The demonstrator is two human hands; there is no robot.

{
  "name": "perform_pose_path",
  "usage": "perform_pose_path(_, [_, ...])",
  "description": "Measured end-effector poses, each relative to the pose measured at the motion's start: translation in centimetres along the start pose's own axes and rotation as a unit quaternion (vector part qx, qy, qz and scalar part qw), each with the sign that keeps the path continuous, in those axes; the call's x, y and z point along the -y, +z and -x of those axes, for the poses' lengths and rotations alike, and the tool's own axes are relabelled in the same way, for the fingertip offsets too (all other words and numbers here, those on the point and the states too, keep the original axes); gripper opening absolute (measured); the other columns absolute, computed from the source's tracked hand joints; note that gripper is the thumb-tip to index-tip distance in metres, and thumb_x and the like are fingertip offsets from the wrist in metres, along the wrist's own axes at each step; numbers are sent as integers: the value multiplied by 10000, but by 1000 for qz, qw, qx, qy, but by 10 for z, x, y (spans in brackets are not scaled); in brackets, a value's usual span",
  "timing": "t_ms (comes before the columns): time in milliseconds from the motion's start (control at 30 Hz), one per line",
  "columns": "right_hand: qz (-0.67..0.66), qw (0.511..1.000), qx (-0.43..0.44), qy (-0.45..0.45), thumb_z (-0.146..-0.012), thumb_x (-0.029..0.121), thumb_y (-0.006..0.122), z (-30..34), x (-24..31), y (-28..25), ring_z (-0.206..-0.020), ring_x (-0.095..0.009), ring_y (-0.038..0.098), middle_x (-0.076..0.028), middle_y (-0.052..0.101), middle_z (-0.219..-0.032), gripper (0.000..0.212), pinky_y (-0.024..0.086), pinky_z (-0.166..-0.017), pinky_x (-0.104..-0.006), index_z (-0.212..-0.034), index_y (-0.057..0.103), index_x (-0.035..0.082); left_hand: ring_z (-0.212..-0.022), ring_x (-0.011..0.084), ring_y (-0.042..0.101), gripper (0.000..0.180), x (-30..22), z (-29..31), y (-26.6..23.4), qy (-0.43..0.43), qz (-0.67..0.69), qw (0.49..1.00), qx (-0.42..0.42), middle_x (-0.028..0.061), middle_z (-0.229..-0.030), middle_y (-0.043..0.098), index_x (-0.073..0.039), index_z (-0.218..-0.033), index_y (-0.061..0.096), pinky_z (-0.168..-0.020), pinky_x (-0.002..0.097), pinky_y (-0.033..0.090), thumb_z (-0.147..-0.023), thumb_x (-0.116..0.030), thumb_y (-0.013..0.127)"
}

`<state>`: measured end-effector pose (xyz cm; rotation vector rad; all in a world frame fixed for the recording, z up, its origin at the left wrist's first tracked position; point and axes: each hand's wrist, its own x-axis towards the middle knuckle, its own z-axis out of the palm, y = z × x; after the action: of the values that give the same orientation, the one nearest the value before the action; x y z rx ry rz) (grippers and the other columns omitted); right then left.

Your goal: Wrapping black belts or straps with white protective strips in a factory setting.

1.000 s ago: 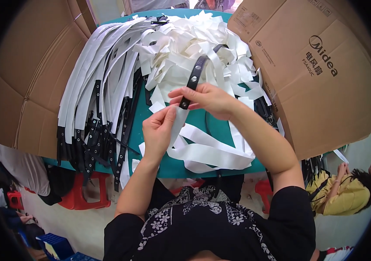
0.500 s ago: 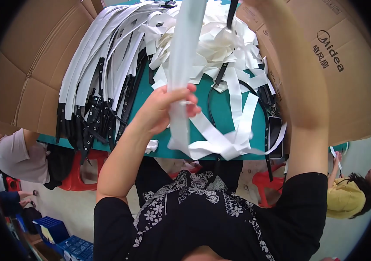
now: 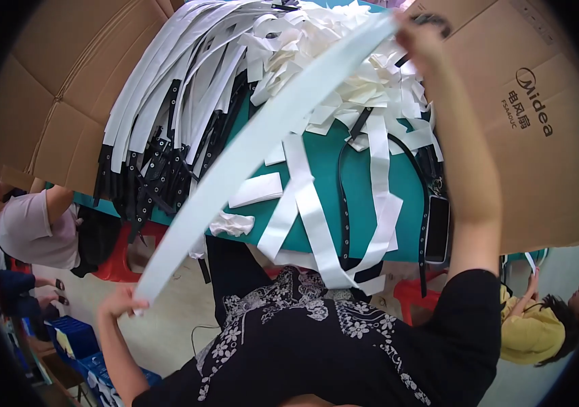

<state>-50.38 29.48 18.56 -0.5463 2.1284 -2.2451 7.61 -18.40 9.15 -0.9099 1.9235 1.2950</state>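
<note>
A long, flat white strip (image 3: 255,149) is stretched slantwise across the view, from lower left to upper right. My left hand (image 3: 121,302) pinches its lower end, off the table's near left edge. At the far right, my right hand (image 3: 420,39) is closed round the upper end; a dark curved end, perhaps of a belt, shows beside it, blurred. Beneath the strip, loose white ribbon lengths (image 3: 316,224) lie over the green table (image 3: 316,159) and hang past its near edge. A crumpled white piece (image 3: 232,224) and a folded white piece (image 3: 257,190) are close by.
White-covered black belts with eyelets (image 3: 147,129) are heaped at the left, beside a pile of white strips (image 3: 330,61). Cardboard boxes (image 3: 72,88) (image 3: 527,176) flank the table. A black phone-like object (image 3: 435,227) lies at right. People sit on both sides; a red stool (image 3: 415,292) stands below.
My left hand has slid down and out to the lower left along the strip, pulling it taut. My right hand stays far off at upper right. The view has shifted slightly.
</note>
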Motion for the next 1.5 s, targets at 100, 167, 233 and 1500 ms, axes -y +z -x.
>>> perform_pose_path(100, [70,986,97,119,-829,312,659,127,-22,100,-717,-97,553,-3,622,-844,319,466,-685,-238,-994,664,39,-628,176,643,442,65,6,5,-195,-283,934,98,95,-744,657,-16,-942,655,-576,305,520,-636,-294,809])
perform_pose_path(167, [-58,967,192,159,-813,200,674,182,-29,132,-754,-93,578,-15,637,-856,249,486,-663,-248,-1013,662,51,-872,216,640,494,38,5,18,-55,-498,855,-136,128,-920,653,-17,-1051,618,-723,306,517,-662,-272,786])
perform_pose_path(233, [-56,956,247,145,-813,155,670,216,-39,159,-743,-90,582,-20,636,-848,244,489,-655,-238,-1023,650,32,-1042,217,565,517,-72,-15,59,225,-143,928,-260,132,-1135,585,-13,-1200,533,-877,317,442,-741,-181,703])
perform_pose_path(1500, [-283,888,153,330,-929,331,503,230,-99,201,-1013,-139,549,-42,608,-1078,334,400,-910,-302,-1038,624,40,-581,42,529,299,-211,-114,151,334,154,929,-42,2,-675,617,18,-898,679,-508,201,419,-915,-253,553])
